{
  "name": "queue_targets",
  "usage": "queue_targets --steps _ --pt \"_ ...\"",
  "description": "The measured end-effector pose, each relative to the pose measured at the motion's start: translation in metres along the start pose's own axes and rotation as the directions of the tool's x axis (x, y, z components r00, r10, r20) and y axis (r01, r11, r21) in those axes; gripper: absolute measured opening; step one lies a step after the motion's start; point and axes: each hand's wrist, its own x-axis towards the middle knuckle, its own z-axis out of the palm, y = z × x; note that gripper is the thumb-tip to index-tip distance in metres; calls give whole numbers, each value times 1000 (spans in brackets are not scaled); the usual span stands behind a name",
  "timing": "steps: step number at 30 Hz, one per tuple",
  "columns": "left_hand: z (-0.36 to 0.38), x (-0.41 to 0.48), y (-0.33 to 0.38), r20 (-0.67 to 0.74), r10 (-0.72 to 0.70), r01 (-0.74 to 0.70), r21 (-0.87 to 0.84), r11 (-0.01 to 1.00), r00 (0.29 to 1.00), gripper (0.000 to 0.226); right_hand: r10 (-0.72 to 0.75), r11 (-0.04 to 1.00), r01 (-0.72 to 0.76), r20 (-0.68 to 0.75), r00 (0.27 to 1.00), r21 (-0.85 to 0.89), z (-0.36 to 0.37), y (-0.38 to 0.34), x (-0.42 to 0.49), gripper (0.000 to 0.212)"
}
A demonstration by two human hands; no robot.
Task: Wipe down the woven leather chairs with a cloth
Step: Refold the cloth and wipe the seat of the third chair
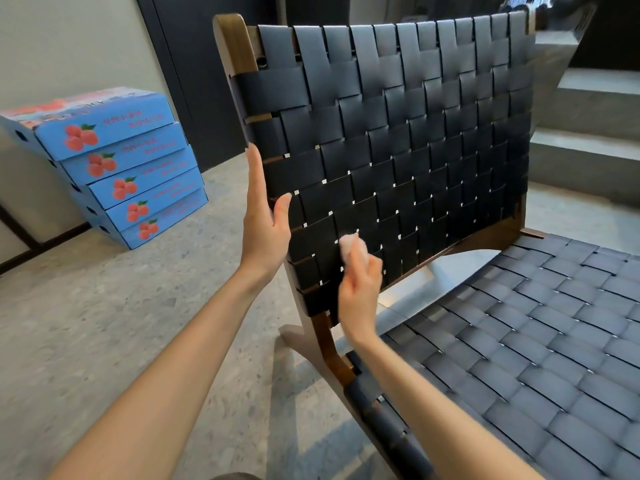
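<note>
Where two bare forearms reach in from the bottom edge, the woven leather chair (pixel 450 237) fills the right half of the view, standing on a speckled grey floor (pixel 121 323). Its seat (pixel 519 358) lies nearest: broad dark straps crossed over and under in a basket weave, with a dull sheen on each strap.

Just beyond the seat's front corner, the right hand (pixel 360 289) has its fingers curled round a small wad of pale pink cloth (pixel 349 245) and presses it against the lower left part of the backrest (pixel 398 133).

Beside it, the left hand (pixel 263 230) stands upright with straight fingers laid flat along the backrest's left edge, the thumb resting on the front of the weave; it holds nothing.

The backrest leans back. Its straps are darker, nearly black, with small bright gaps showing at the crossings. A brown wooden frame (pixel 235 43) with a rounded top post carries it.

Farther off on the left, a stack of blue boxes (pixel 114 161) printed with red fruit leans by a pale wall. Grey steps (pixel 588 140) rise behind the chair on the right.
</note>
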Motion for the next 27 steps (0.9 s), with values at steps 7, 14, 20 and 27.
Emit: queue_targets --steps 7,14,20,27 --pt "-8 1 -2 40 14 -15 21 1000 999 74 -238 965 242 -49 970 98 -52 -57 70 50" --pt "-13 2 -2 67 15 -16 17 1000 998 74 -144 988 138 -87 986 -62 -57 -84 214 52" --pt "-13 2 -2 61 -3 3 0 1000 998 74 -353 926 336 -84 932 -170 -27 -23 137 51" --pt "-12 2 0 58 13 -14 20 1000 998 73 -469 868 475 80 880 -141 -65 -48 138 42"
